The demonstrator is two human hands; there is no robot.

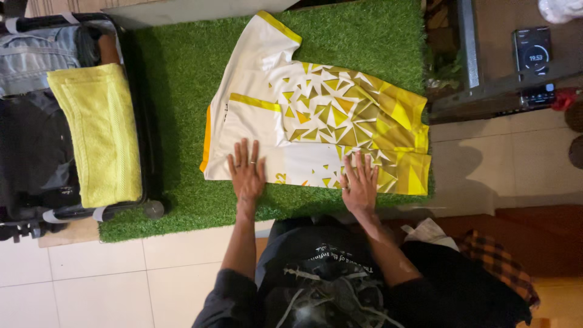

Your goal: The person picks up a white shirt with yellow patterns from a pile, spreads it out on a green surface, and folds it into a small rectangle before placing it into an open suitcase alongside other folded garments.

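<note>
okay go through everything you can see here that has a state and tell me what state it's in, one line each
left hand: open, flat, palm down on the jersey
right hand: open, fingers spread, pressing the jersey
white and yellow jersey: partly folded, lying flat on the green turf mat
suitcase: open, packed
yellow towel: folded, lying on top of the suitcase's contents
jeans: folded, packed in the suitcase
phone: screen lit

The short-sleeved sports shirt (316,115) is white with yellow trim and a scatter of yellow and olive triangles. It lies on bright green artificial turf (176,91). The folded terry towel (100,133) is pale yellow.
</note>
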